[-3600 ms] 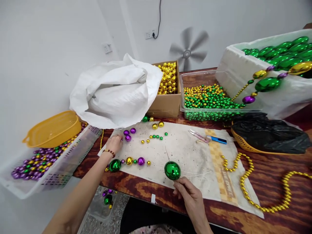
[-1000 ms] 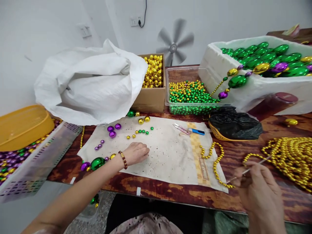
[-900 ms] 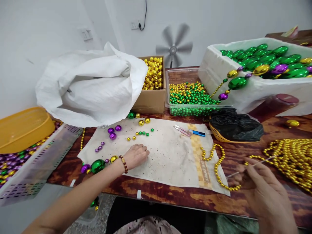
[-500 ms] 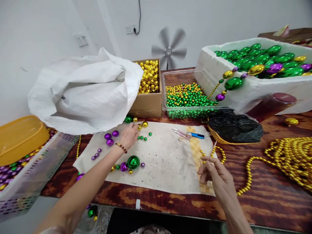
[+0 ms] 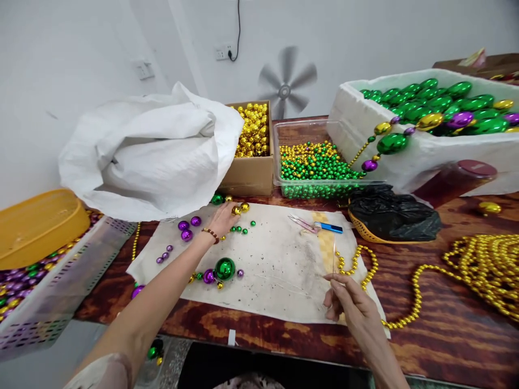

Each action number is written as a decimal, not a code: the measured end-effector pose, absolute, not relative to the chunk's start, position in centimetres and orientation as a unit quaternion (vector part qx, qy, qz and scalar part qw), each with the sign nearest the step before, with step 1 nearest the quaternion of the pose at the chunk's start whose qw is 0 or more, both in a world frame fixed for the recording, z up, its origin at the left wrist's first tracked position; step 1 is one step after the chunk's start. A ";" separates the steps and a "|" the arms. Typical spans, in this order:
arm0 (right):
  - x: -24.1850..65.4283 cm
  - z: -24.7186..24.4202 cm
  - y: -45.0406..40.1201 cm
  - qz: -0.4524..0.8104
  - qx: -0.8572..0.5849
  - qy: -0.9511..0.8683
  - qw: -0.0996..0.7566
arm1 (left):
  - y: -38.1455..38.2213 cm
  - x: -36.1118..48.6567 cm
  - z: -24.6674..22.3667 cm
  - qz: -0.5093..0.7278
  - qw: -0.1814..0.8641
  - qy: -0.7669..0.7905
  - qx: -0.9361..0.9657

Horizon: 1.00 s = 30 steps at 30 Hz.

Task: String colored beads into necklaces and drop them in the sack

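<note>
My left hand [image 5: 225,218] reaches to the far left part of the pale cloth [image 5: 271,259], its fingertips at a gold bead [image 5: 236,210]; whether they grip it is hard to tell. My right hand [image 5: 344,297] is pinched on a thin needle [image 5: 334,254] that points upward near the cloth's right side. Purple beads [image 5: 186,235] and small green beads [image 5: 239,229] lie around my left hand. Nearer me is a row with a large green bead [image 5: 225,268]. Scissors [image 5: 302,222] and a blue-handled tool [image 5: 329,227] lie at the back right of the cloth.
Behind the cloth stand a white sack [image 5: 154,156], a carton of gold beads [image 5: 249,175], a clear bin [image 5: 316,189] and a foam box [image 5: 348,108]. Gold bead strands [image 5: 482,265] and a black bag [image 5: 393,210] are at the right, a perforated basket [image 5: 97,259] at the left.
My right hand has moved slightly left and nearer me, and the needle now stands more upright. My left hand stays by the gold beads. The whole view has shifted slightly.
</note>
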State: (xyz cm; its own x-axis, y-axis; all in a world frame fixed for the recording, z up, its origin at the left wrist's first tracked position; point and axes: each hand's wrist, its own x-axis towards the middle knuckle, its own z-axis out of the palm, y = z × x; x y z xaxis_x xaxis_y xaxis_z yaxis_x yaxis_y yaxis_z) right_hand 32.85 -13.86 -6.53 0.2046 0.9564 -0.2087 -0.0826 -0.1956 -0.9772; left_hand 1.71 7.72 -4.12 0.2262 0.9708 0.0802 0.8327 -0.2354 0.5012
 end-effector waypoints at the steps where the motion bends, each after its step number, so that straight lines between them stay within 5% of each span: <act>1: 32.7 -6.3 -13.8 0.510 -0.580 -0.371 0.516 | 7.0 2.1 -3.8 0.228 0.238 0.579 0.746; 4: 31.7 -5.9 -13.9 0.539 -0.553 -0.359 0.524 | 3.9 3.6 -2.9 0.347 0.490 0.489 0.633; 7: 29.9 -5.9 -13.9 0.581 -0.516 -0.349 0.524 | -0.1 5.5 -2.3 0.387 0.607 0.425 0.549; 22: 26.4 -7.5 -15.4 0.601 -0.524 -0.347 0.495 | -6.4 9.8 -3.1 0.463 0.729 0.388 0.323; 30: 24.8 -9.3 -16.2 0.609 -0.502 -0.327 0.520 | -6.9 9.1 -2.7 0.464 0.642 0.408 0.454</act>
State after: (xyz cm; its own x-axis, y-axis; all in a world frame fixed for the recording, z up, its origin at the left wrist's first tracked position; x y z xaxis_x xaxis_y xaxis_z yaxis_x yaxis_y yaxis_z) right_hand 24.80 -16.23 -9.30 0.0449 0.9614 -0.2714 -0.3052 -0.2454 -0.9201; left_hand 9.06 -6.89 -2.67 0.2371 0.9660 -0.1031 -0.2263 0.1581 0.9612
